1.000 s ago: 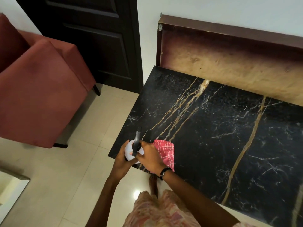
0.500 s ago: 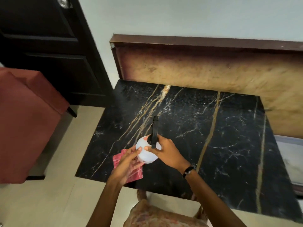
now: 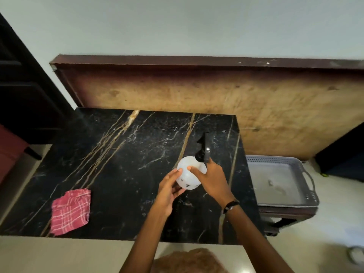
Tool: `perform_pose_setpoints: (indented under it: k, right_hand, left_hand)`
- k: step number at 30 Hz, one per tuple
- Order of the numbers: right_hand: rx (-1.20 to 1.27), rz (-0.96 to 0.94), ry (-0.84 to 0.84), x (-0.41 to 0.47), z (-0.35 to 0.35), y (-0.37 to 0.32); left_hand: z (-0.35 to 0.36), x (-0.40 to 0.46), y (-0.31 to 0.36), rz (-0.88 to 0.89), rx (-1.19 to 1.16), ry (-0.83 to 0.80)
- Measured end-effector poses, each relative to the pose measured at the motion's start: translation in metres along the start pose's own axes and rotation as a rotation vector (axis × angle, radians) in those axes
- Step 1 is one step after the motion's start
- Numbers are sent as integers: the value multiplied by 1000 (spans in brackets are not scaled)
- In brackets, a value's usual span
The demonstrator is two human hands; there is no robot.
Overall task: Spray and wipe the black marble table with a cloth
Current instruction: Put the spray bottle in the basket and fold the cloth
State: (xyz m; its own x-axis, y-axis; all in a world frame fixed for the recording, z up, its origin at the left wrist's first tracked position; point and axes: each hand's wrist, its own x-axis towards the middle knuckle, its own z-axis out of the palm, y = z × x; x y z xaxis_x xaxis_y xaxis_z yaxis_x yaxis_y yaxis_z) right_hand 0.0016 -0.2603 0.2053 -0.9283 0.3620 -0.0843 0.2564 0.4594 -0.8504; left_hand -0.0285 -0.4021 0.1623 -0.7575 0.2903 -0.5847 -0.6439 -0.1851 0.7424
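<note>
The black marble table (image 3: 122, 154) with gold veins fills the middle of the view. Above its right part I hold a round white spray bottle (image 3: 187, 170) with a black trigger head pointing away from me. My right hand (image 3: 213, 179) grips the bottle at its neck, fingers curled round it under the trigger. My left hand (image 3: 169, 189) cups the bottle's lower left side, fingertips on its body. A folded red checked cloth (image 3: 71, 210) lies flat on the table's near left corner, apart from both hands.
A wooden board (image 3: 216, 99) leans against the wall behind the table. To the right a grey plastic tray (image 3: 309, 174) rests on a low dark stand. A dark door is at far left, with a red armchair (image 3: 9, 152) edge below it.
Both hands have carried the spray bottle from the table's left part to its right part. The red cloth, under my left hand before, now lies alone at the near left corner.
</note>
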Motion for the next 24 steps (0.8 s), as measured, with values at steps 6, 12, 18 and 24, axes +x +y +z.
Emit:
perform_pose_setpoints:
  k: [6, 12, 18, 24]
  right_hand:
    - [-7, 105, 82, -4, -59, 33]
    - [-11, 143, 173, -10, -101, 56]
    - [-25, 176, 282, -3, -144, 91]
    - [-67, 244, 347, 26, -183, 152]
  left_hand:
    - [62, 1, -26, -51, 22, -63]
    - [104, 10, -37, -107, 43, -176]
    - [151, 21, -53, -101, 169, -291]
    - [200, 39, -86, -146, 190, -296]
